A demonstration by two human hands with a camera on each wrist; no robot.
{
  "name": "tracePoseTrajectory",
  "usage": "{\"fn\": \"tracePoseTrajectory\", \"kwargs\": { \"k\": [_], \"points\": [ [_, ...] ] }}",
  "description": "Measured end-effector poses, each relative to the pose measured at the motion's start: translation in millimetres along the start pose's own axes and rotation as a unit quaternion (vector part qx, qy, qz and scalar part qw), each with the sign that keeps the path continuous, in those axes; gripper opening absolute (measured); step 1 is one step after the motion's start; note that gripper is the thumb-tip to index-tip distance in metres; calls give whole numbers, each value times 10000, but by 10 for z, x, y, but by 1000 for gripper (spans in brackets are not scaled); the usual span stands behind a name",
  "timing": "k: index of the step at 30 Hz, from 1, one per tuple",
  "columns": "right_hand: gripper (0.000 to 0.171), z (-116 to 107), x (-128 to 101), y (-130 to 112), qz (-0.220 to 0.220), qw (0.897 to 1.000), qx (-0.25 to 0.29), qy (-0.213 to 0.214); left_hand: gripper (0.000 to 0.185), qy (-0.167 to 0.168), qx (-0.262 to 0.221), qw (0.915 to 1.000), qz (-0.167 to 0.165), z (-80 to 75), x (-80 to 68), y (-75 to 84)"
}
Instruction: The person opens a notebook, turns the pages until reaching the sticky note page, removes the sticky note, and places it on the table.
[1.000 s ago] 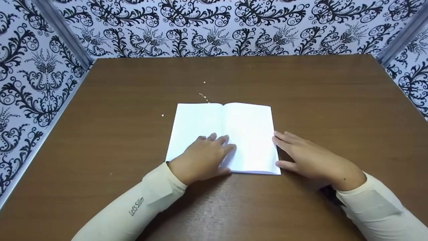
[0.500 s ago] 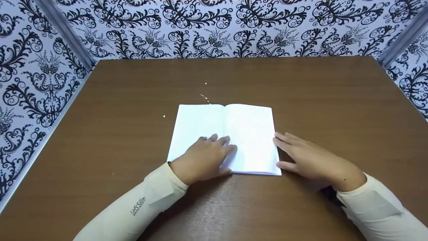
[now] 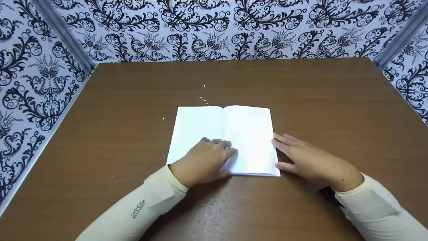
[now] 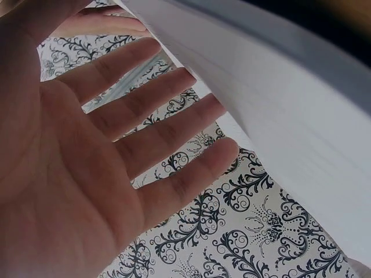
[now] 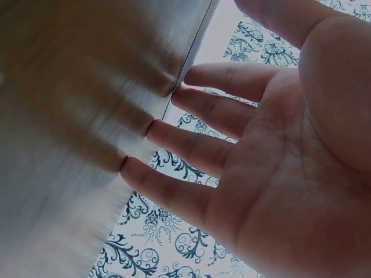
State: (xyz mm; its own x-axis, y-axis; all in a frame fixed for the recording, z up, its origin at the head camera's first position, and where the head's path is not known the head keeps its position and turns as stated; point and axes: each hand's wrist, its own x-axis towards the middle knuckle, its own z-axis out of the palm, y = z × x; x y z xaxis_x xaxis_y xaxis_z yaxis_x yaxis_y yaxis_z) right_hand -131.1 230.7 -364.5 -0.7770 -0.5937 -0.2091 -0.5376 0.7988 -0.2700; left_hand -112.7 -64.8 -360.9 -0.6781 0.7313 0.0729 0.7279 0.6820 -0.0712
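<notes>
The brown wooden table fills most of the head view, closed in along the top and both sides by walls papered in a black-and-white scroll pattern. At the centre of the frame, slightly below the middle, lies my folded white paper, flat on the table with a vertical crease down its middle. My left hand rests palm-down on the lower left part of the paper, fingers straight and relaxed, gripping nothing. My right hand lies flat on the table at the paper's right edge, fingers extended, their tips touching that edge; it too holds nothing. Cream sleeves cover both forearms. A few pale crumbs sit just above the paper's top edge.
</notes>
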Motion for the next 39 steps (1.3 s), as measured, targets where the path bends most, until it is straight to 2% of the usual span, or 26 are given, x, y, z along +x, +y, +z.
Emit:
{"fn": "tracePoseTrajectory", "kwargs": {
  "k": [11, 20, 25, 34, 39],
  "points": [
    [68, 19, 19, -22, 16, 10000, -2, 10, 37, 77, -305, 9994, 113, -30, -36, 17],
    [68, 7, 32, -21, 7, 10000, 39, 50, 66, 45, -41, 9999, 99, -46, -36, 53],
    [68, 8, 28, -13, -96, 9999, 14, 61, 74, 65, -50, 9999, 98, -43, -29, 66],
    [68, 14, 18, -4, -24, 10000, 47, 67, 70, 442, -121, 9986, 277, -107, -10, 82],
    [68, 14, 7, -3, -44, 9999, 3, 130, 68, 500, -172, 9981, 330, -157, 13, 86]
  ]
}}
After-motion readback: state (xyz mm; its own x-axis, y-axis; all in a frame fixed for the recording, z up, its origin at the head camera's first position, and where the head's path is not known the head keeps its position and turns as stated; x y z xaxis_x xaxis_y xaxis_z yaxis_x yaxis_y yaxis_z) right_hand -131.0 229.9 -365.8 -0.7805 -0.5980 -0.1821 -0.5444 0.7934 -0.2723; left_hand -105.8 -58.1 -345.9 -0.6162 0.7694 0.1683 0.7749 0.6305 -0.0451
